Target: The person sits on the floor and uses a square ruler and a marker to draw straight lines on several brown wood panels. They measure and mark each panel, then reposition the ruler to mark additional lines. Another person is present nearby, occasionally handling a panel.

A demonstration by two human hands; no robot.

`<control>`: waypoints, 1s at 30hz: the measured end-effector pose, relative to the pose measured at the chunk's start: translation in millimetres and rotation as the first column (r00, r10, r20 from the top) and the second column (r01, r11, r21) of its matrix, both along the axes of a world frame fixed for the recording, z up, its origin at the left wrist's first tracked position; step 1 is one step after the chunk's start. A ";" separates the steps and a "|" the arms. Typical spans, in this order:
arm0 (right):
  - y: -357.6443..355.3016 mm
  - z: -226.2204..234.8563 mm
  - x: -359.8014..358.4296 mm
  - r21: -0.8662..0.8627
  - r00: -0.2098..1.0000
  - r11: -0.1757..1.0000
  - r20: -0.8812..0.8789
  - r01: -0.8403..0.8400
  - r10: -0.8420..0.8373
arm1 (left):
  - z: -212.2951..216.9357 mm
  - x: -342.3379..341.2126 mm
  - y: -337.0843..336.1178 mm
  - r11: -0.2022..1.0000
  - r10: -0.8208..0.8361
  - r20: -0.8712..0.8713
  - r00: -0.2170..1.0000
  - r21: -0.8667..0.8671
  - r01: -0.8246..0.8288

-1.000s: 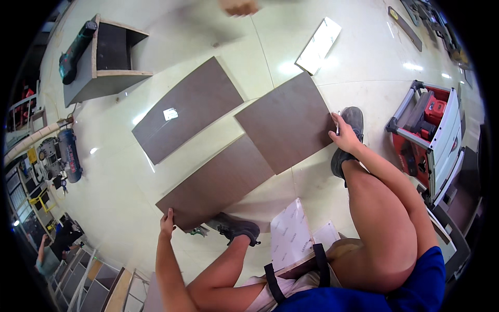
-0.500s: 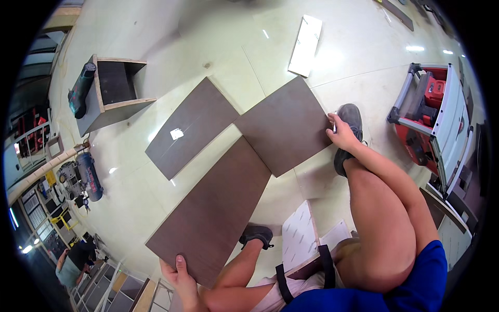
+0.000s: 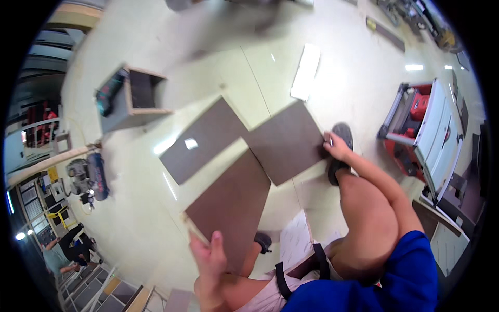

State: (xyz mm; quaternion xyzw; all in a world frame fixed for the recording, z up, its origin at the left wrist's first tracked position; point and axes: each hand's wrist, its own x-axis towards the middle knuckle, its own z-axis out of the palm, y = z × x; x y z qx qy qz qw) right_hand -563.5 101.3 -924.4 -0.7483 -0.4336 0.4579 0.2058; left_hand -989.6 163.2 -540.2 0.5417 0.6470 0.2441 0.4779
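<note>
Brown panels (image 3: 228, 200) — hands (image 3: 340, 148) at edges.

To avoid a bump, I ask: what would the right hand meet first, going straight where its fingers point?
The right hand would probably meet the brown panel at its fingertips first; blur hides whether they touch.

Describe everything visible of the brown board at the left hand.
The board is flat, smooth-looking and plain dark brown, perhaps wood-based. It seems tilted, its near end raised before the left leg. Its far end lies close against another board. The left hand is at its near left edge, though blur hides whether it grips.
</note>
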 end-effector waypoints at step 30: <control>29.5 473.1 -42.1 0.393 0.999 0.919 -0.041 0.029 -0.014 | 31.0 102.5 -14.4 0.975 -0.145 -0.236 0.961 0.133 0.179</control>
